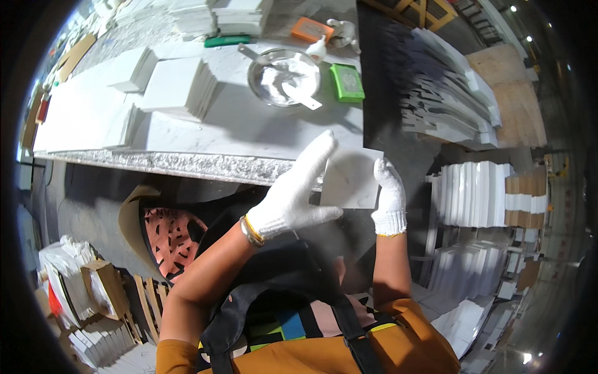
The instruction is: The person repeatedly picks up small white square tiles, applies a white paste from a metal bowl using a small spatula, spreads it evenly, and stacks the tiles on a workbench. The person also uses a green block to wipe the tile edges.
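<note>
A square white tile (352, 179) hangs just off the table's front edge, with a faint grey patch on its face. My right hand (390, 194), in a white knit glove, grips the tile along its right edge, fingertips at the upper corner. On the tile's other side is my left hand (293, 190), gloved too, its thumb and fingers spread wide around the left edge. Whether the left palm touches the tile is hard to tell. Beyond the hands, a round metal bowl (252, 80) of white paste stands on the table, a scraper (302, 96) lying in it.
Stacks of white tiles (174, 84) stand on the white table (249, 134). A green box (347, 83), an orange box (311, 30) and a white bottle (316, 50) sit near the bowl. Stacked slabs (470, 193) stand to the right. A patterned chair (171, 243) is at left.
</note>
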Tool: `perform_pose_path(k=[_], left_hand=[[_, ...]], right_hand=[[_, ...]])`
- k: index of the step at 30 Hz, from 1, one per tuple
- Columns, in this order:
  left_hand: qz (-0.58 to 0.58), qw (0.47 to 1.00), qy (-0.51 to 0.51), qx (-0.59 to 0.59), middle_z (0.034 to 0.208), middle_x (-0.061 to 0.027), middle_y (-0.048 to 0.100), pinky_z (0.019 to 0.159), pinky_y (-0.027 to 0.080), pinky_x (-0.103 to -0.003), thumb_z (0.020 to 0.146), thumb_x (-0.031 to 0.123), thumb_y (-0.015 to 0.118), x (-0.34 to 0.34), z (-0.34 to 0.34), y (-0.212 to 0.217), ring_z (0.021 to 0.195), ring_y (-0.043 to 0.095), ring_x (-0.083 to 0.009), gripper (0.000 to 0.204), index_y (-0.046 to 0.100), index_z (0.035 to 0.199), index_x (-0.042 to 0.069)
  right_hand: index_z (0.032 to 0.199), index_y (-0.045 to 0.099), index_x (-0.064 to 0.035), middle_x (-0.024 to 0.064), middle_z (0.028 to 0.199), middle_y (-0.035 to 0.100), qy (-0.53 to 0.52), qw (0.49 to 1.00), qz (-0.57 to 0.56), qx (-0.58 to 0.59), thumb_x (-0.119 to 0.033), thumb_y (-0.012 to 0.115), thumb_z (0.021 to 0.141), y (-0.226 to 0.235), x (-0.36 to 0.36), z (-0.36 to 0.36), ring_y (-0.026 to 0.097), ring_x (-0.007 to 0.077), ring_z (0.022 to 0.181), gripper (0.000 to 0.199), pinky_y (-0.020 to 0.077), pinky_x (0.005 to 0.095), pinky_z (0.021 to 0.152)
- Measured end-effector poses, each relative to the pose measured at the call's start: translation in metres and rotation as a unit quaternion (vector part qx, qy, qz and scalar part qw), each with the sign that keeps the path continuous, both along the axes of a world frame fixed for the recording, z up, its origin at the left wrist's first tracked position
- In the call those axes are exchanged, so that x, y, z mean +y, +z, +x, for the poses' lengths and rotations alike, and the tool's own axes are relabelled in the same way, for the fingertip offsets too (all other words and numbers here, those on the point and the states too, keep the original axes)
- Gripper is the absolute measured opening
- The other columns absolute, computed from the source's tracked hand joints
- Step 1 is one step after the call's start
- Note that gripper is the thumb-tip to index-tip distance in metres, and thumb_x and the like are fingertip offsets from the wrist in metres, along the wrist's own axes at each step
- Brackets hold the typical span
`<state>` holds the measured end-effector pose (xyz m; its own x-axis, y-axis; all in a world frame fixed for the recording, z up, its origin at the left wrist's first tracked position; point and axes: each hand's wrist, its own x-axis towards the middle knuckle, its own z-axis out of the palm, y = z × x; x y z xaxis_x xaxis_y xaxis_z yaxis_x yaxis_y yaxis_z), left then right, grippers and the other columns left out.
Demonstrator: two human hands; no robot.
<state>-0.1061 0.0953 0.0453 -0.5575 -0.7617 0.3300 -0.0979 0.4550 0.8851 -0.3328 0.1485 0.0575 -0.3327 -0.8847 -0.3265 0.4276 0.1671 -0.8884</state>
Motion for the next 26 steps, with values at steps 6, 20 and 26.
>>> perform_pose_path(k=[6,20,26], left_hand=[[0.472,0.838,-0.094,0.257,0.126,-0.0113,0.063,0.092,0.052,-0.028,0.093,0.018,0.072,0.008,0.023,-0.009,0.111,0.061,-0.0150,0.054,0.050,0.138,-0.003],[0.527,0.799,-0.064,0.283,0.103,-0.0061,0.069,0.070,0.057,-0.028,0.093,0.019,0.070,0.007,0.025,-0.024,0.086,0.066,-0.0141,0.033,0.062,0.119,0.001],[0.574,0.747,-0.080,0.324,0.117,-0.0058,0.066,0.098,0.052,-0.033,0.092,0.028,0.074,0.018,0.018,-0.047,0.111,0.063,-0.0174,0.047,0.058,0.127,0.001]], right_hand=[[0.121,0.066,0.0015,0.0087,0.107,0.071,0.025,0.995,-0.020,0.093,-0.017,0.067,0.096,0.009,-0.008,0.036,0.068,0.0171,0.098,0.031,0.0570,0.0335,0.085],[0.134,0.054,0.0071,0.0234,0.119,0.070,0.199,0.975,-0.051,-0.082,-0.014,0.059,0.095,-0.006,0.039,0.001,0.073,0.0228,0.087,0.045,0.0567,0.0269,0.064],[0.148,0.040,0.0057,0.0215,0.123,0.069,0.167,0.982,0.011,0.083,-0.041,0.067,0.096,0.000,0.022,0.009,0.073,0.0290,0.102,0.074,0.0605,0.0320,0.084]])
